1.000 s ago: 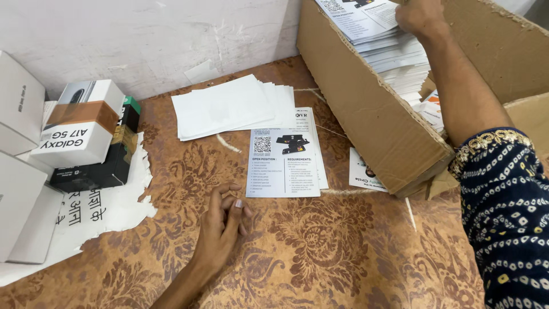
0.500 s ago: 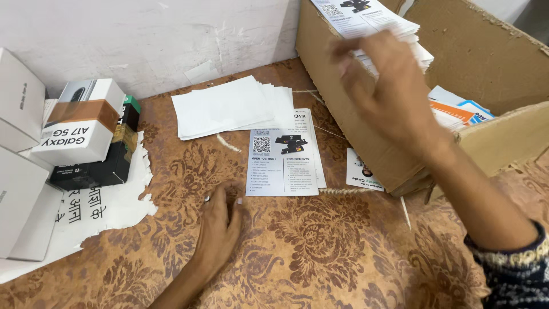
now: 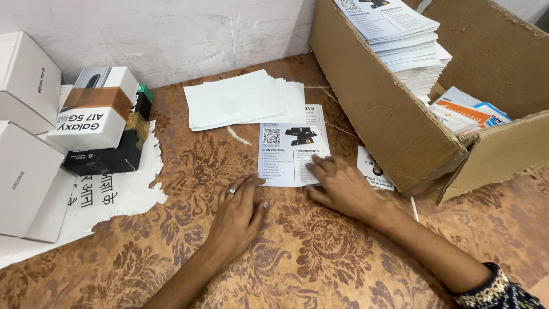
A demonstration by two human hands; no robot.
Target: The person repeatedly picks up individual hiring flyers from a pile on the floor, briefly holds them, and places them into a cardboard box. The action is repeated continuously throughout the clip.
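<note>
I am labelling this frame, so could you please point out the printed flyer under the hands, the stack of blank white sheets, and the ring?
Printed flyer [image 3: 289, 150]: head view, middle of its printed face.
Stack of blank white sheets [image 3: 237, 102]: head view, top sheet's centre.
Ring [image 3: 232, 190]: head view, band on a left-hand finger.

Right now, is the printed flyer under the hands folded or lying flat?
Lying flat. The printed flyer is spread on the patterned table, with the right hand pressing its lower corner.

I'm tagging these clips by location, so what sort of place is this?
Probably a small shop's or office's packing corner. A torn brown cardboard box holds a tall stack of printed leaflets, small white product boxes are piled at the left, and both hands press a leaflet flat on the floral brown tabletop.
</note>
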